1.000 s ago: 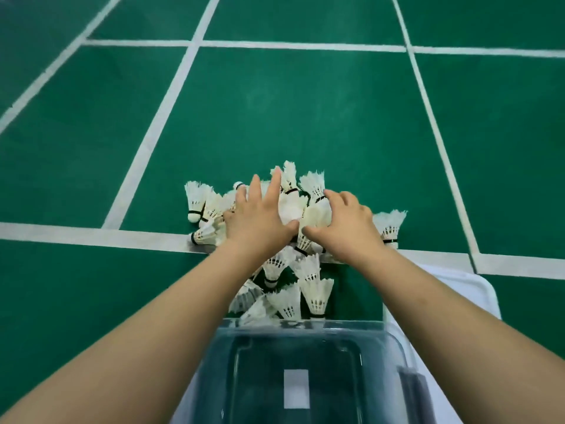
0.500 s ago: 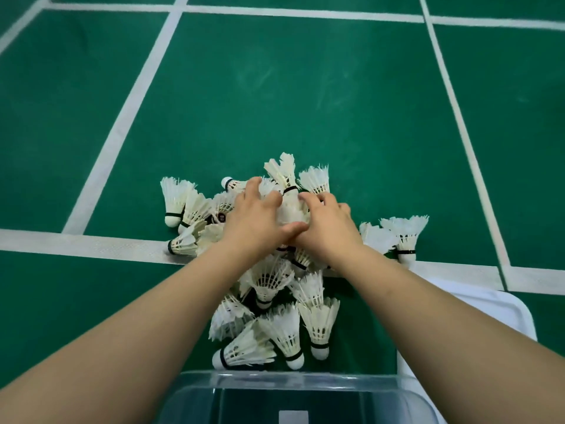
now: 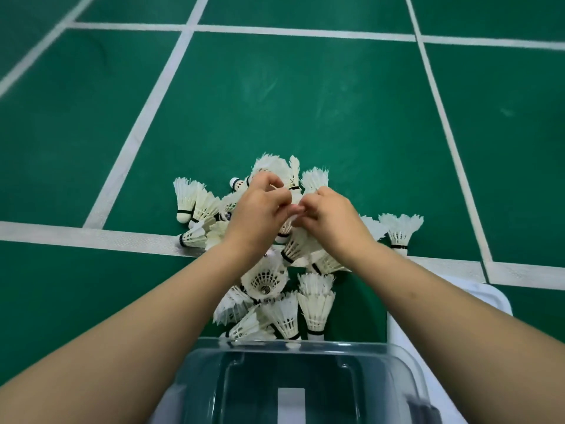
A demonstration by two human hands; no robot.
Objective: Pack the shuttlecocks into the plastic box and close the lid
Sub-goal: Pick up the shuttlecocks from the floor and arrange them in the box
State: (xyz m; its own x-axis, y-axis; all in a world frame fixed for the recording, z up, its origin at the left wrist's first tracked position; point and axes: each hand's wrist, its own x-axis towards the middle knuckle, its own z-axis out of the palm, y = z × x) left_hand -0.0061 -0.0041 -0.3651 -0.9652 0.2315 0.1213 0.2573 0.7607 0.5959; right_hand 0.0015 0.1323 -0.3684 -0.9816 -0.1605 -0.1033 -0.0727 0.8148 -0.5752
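Plastic box (image 3: 397, 359): clear, lid off, at 6 o'clock of the view, nearest the person; interior shows only a pale rectangular label on its base, no shuttlecock visible inside

Lid (image 3: 477, 296): white, flat on the floor at 4 o'clock, just beside the box's right wall and partly hidden by the right forearm

Shuttlecocks (image 3: 316, 307): white feathered, black-banded at the cork, heaped on the green court floor (image 3: 305, 102) just beyond the box's far rim, spreading toward 12 o'clock across a white court line (image 3: 91, 237); a few outliers stand at 9 o'clock of the heap, one upright shuttlecock (image 3: 400, 229) at 3 o'clock, slightly apart

Left hand (image 3: 260, 212): over the far half of the heap, fingers curled in, closed on shuttlecocks whose feathers fan out beyond the knuckles toward 12 o'clock; count gripped cannot be told

Right hand (image 3: 330, 218): just beside the left, fingertips touching it, fingers curled around shuttlecocks that hang cork-down beneath the palm; count cannot be told

Both forearms bare, reaching over the box from 7 and 5 o'clock
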